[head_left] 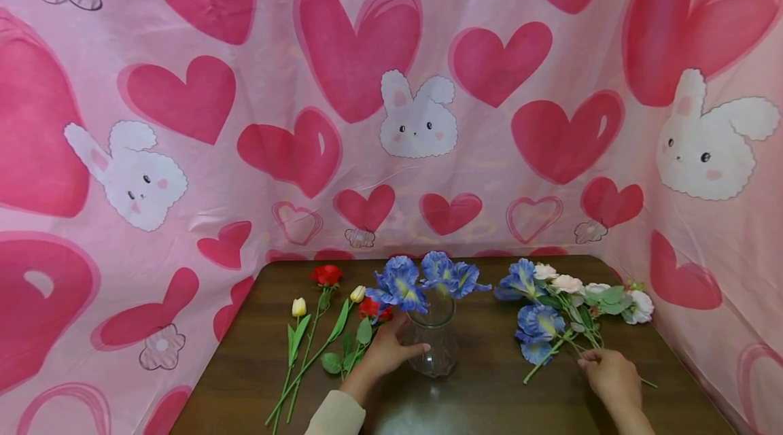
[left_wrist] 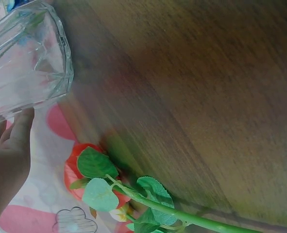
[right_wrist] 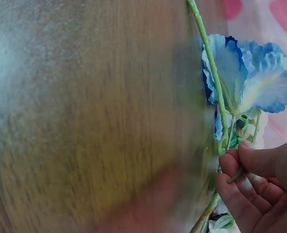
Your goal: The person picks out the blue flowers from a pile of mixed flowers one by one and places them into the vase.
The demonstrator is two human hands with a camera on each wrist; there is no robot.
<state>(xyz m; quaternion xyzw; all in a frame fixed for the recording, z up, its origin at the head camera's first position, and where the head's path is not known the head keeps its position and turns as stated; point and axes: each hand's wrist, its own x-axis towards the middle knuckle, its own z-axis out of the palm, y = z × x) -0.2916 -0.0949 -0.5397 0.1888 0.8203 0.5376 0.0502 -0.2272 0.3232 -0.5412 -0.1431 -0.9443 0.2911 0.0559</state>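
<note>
A clear glass vase (head_left: 433, 346) holds blue irises (head_left: 400, 283) and stands near the middle of the table. My left hand (head_left: 387, 346) holds the vase at its left side, thumb across the front; in the left wrist view its fingertips meet the ribbed glass (left_wrist: 31, 63). On the right, my right hand (head_left: 614, 377) pinches a thin green flower stem (right_wrist: 235, 174) between thumb and fingers. That stem belongs to a pile of blue irises (head_left: 538, 323) and pale pink and white flowers (head_left: 567, 284); which bloom it carries I cannot tell.
Left of the vase lie red roses (head_left: 326, 276) and yellow-white tulips (head_left: 298, 307) with long green stems. The dark wooden table (head_left: 483, 394) meets a pink heart-and-rabbit cloth (head_left: 489, 149) at the back and sides.
</note>
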